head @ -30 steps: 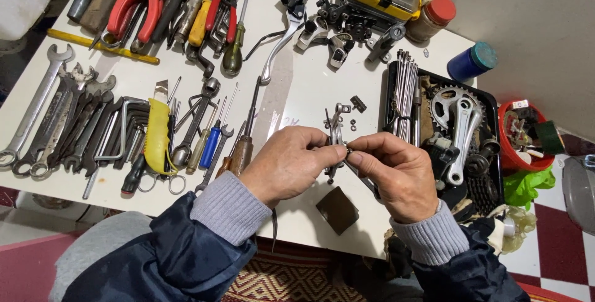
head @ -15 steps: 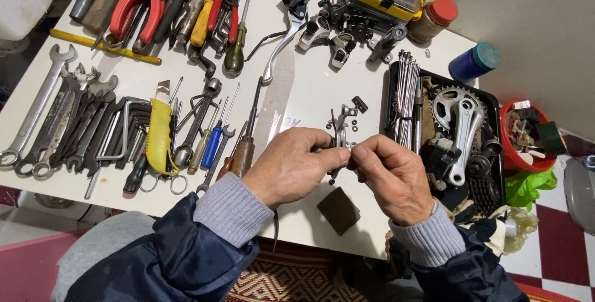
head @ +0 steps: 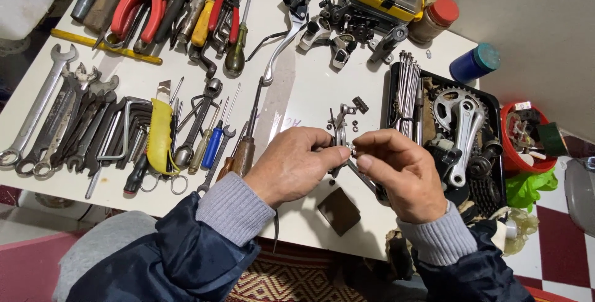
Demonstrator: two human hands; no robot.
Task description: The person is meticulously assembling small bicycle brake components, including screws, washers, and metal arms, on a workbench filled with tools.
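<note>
White workbench (head: 297, 91) crowded with wrenches (head: 56, 128) and a crankset (head: 462, 122); since a second ago the small metal brake part (head: 341, 138) has barely shifted, pinched above the bench between left hand (head: 294, 166) and right hand (head: 396, 175), so fitting is judged ongoing

A white table (head: 297, 94) fills most of the view, its top worn and evenly lit; behind it rises a plain beige wall (head: 545, 11). Below the near edge lies a patterned woven rug (head: 291, 280); at right the floor (head: 567, 258) is red-and-white checked tile.
</note>
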